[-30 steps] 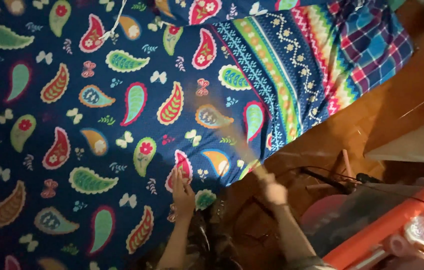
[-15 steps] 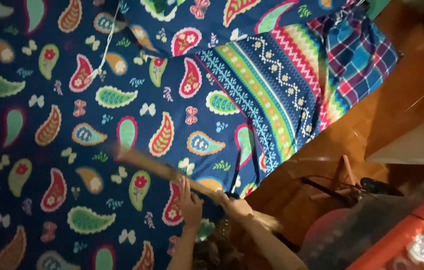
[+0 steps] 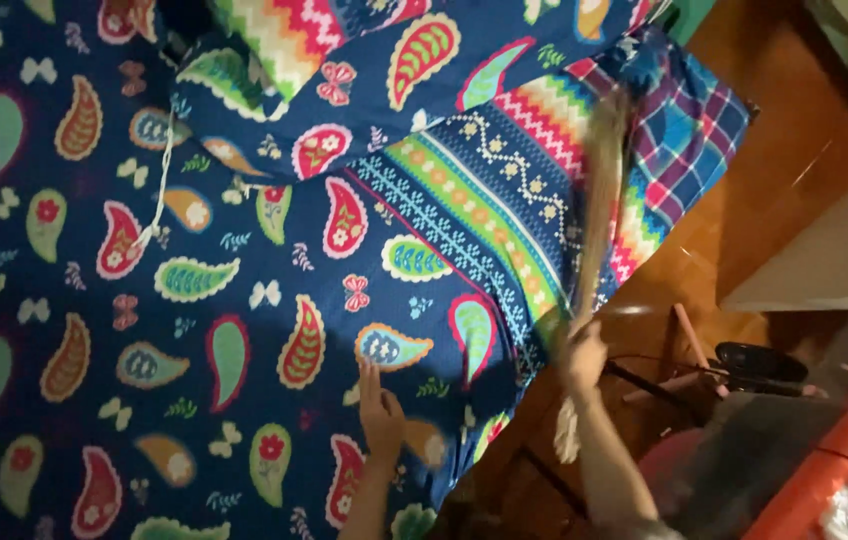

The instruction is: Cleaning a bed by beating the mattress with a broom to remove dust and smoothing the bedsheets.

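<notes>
Now, R hand (image 3: 582,355) gripping blurred broom (image 3: 599,200), L hand (image 3: 381,415) flat on paisley bedsheet (image 3: 94,330)

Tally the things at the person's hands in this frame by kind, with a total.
Hand broom, pale bristles, blurred in motion, held in right hand: 1
Paisley bedsheet, dark blue, under left hand: 1
Pillow in matching paisley cover: 1
Plaid cloth, blue and red: 1
White cord on the sheet: 1
Total: 5

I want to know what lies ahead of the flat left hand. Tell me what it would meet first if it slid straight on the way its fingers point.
The left hand lies on the paisley bedsheet, fingers pointing up the bed. It would probably first meet only more sheet, then the paisley pillow; depth is unclear.
</notes>
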